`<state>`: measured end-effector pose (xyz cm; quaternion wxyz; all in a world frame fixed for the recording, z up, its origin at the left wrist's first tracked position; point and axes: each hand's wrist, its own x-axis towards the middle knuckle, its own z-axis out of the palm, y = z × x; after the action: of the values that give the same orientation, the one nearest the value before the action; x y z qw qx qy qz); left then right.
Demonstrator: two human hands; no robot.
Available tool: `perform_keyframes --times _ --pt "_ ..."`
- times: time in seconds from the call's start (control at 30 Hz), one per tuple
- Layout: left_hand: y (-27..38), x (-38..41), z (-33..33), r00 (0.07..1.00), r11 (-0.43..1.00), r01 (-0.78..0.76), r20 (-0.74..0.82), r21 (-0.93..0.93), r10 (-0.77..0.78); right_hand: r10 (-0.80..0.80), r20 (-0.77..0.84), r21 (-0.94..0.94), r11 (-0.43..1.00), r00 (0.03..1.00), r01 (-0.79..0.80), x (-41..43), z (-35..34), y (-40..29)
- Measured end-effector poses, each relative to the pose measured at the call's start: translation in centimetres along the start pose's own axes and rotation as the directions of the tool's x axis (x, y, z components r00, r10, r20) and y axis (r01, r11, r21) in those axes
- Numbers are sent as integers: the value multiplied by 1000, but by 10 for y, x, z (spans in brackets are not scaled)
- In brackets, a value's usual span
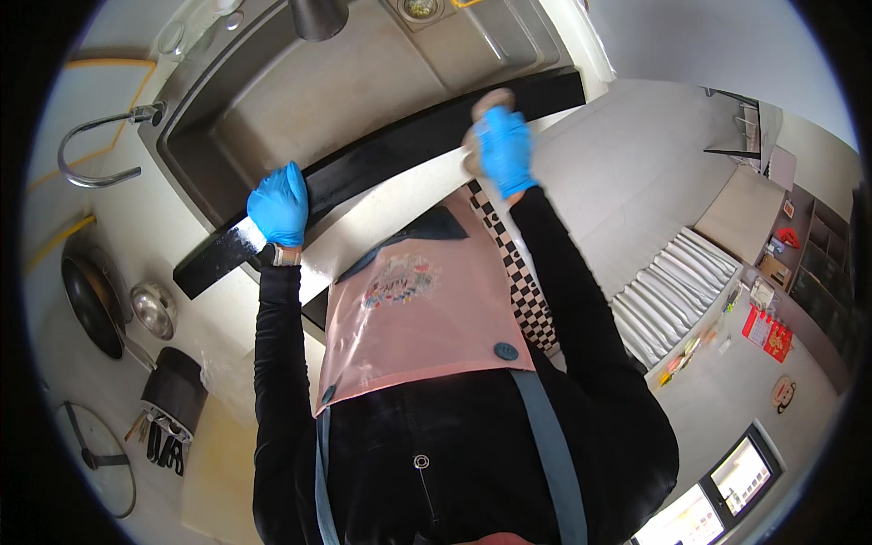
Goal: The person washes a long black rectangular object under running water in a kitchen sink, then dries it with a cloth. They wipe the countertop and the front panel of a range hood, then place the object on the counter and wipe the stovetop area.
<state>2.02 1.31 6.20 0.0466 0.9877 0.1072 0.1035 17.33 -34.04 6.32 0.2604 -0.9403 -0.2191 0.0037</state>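
A long black panel [402, 148] lies slantwise along the near edge of the sink, its left end jutting out over the counter. My left hand [279, 206], in a blue disposable glove, grips the panel towards that end, where the surface shines with reflected light. Farther right, my right hand [505, 151], gloved the same way, holds a bunched brownish cloth [492, 102] against the panel. Both hand and cloth are slightly blurred. My glove hides the middle of the cloth.
Beyond the panel is a wide grey sink [340, 88] with a drain strainer [420, 8]. A curved chrome faucet [92, 180] stands left. Lower left are a frying pan [92, 306], a metal bowl [153, 310], a black utensil holder [174, 385] and a glass lid [102, 470].
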Motion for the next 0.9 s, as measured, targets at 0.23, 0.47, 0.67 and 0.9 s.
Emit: perform_keyframes --times 0.23,0.47,0.67,0.9 --pt "-2 -3 0 998 992 49 -38 -115 -54 -213 75 -102 970 974 219 -7 22 -46" --pt "-1 3 3 999 999 26 -27 -28 -26 71 -16 -55 996 997 -72 -9 -7 13" --pt "-2 -5 0 999 996 40 -16 -81 -42 -91 40 82 993 995 87 -23 15 9" --pt "-4 -2 7 1000 1000 11 -17 -5 -12 -141 -100 -130 983 985 128 -18 30 -43"
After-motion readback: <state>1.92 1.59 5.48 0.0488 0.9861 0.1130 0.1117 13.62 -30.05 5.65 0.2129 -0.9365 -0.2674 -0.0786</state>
